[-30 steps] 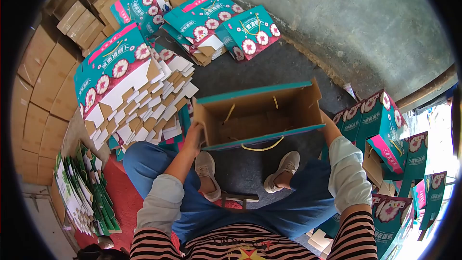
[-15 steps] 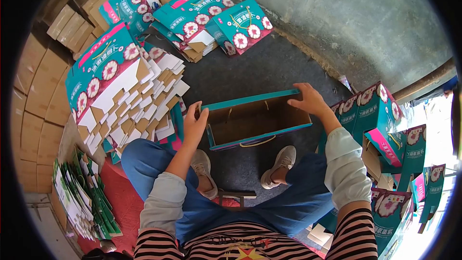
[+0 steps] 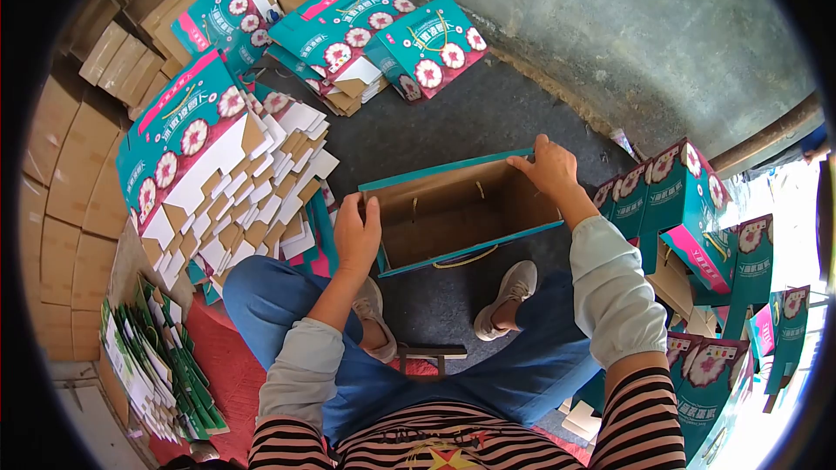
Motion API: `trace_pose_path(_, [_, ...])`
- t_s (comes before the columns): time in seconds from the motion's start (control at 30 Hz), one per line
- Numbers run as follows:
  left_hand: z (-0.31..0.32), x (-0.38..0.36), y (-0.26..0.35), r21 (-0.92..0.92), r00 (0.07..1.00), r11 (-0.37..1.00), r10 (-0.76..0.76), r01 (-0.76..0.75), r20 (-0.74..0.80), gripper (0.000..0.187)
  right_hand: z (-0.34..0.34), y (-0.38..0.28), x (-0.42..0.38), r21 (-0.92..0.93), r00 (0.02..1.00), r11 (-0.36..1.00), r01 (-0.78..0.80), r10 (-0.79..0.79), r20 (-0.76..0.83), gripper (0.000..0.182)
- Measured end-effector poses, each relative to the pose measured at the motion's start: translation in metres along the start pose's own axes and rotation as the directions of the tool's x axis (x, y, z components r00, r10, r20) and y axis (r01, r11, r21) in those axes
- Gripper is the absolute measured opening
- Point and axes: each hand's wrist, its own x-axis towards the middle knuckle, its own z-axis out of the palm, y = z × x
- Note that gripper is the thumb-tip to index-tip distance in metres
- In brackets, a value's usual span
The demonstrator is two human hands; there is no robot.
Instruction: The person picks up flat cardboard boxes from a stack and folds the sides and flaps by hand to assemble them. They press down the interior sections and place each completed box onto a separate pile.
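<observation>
An open-topped cardboard gift box [image 3: 475, 213] lies between my hands, above the dark floor. It is brown inside with teal edges, and a yellow cord handle [image 3: 467, 258] hangs along its near side. My left hand [image 3: 355, 235] grips the left end wall, its thumb toward the inside. At the far right corner, my right hand [image 3: 552, 171] holds the rim, thumb over the inner side and fingers outside. The fingers' outer parts are partly hidden behind the walls.
On the left leans a stack of flattened teal cartons [image 3: 196, 135] with white and brown flaps. More teal cartons [image 3: 428, 48] lie at the back. Assembled boxes [image 3: 666, 196] stand at right. Green folded cartons [image 3: 165, 365] sit lower left, beside brown boxes [image 3: 74, 148] and a concrete wall [image 3: 592, 26].
The box's far rim has shifted slightly up and to the left, showing more of its inside. My right hand has moved up along the far corner; my left hand has moved slightly down.
</observation>
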Motion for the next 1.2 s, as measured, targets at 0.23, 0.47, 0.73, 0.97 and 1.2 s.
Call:
trace_pose_path(0.23, [0.007, -0.005, 0.0, 0.025, 0.937, 1.0, -0.01, 0.002, 0.348, 0.058, -0.005, -0.006, -0.003, 0.027, 0.992, 0.993, -0.117, 0.116, 0.045, 0.074])
trace_pose_path(0.47, [0.007, -0.01, -0.005, 0.035, 0.933, 0.999, 0.003, -0.016, 0.36, 0.051, -0.004, -0.01, -0.007, 0.127, 0.98, 0.974, -0.187, 0.176, 0.092, 0.072])
trace_pose_path(0.73, [0.011, -0.009, -0.017, -0.029, 0.939, 1.0, 0.004, 0.006, 0.344, 0.051, 0.035, 0.003, -0.009, 0.138, 0.842, 0.968, 0.21, -0.251, 0.477, 0.056])
trace_pose_path(0.97, [0.0, -0.01, -0.016, -0.026, 0.928, 0.998, -0.037, 0.05, 0.37, 0.048, 0.045, 0.038, 0.014, 0.224, 0.803, 0.924, 0.311, -0.381, 0.458, 0.039])
trace_pose_path(1.2, [-0.012, -0.013, -0.011, 0.061, 0.928, 0.993, -0.12, 0.105, 0.352, 0.043, 0.023, 0.063, 0.022, 0.401, 0.828, 0.897, -0.184, -0.078, 0.555, 0.031])
